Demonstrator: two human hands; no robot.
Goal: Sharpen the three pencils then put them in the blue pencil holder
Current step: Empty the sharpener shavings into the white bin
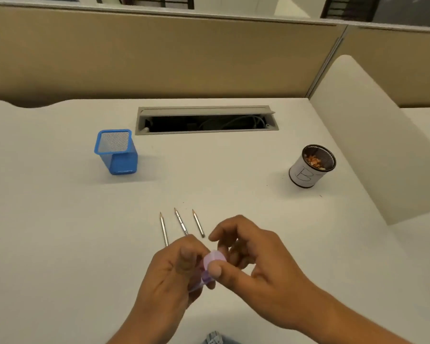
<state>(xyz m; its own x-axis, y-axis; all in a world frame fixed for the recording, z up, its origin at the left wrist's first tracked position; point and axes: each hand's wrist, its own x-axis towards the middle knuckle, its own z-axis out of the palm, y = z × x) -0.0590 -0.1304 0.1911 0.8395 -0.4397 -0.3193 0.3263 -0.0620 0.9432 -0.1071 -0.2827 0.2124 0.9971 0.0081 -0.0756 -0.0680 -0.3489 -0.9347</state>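
Three short silver pencils lie side by side on the white desk, tips pointing away: the left pencil (163, 229), the middle pencil (181, 221) and the right pencil (198, 223). Just in front of them, both hands hold a small lilac sharpener (212, 262). My left hand (170, 276) grips its lower part. My right hand (256, 264) pinches its top with thumb and fingers. The blue mesh pencil holder (116, 152) stands upright at the far left with nothing visible inside.
A round black mesh cup (310, 167) with a white label, holding pencil shavings, stands at the right. An open cable tray (206, 119) is cut into the desk at the back. A beige partition rises behind and a curved white divider at the right.
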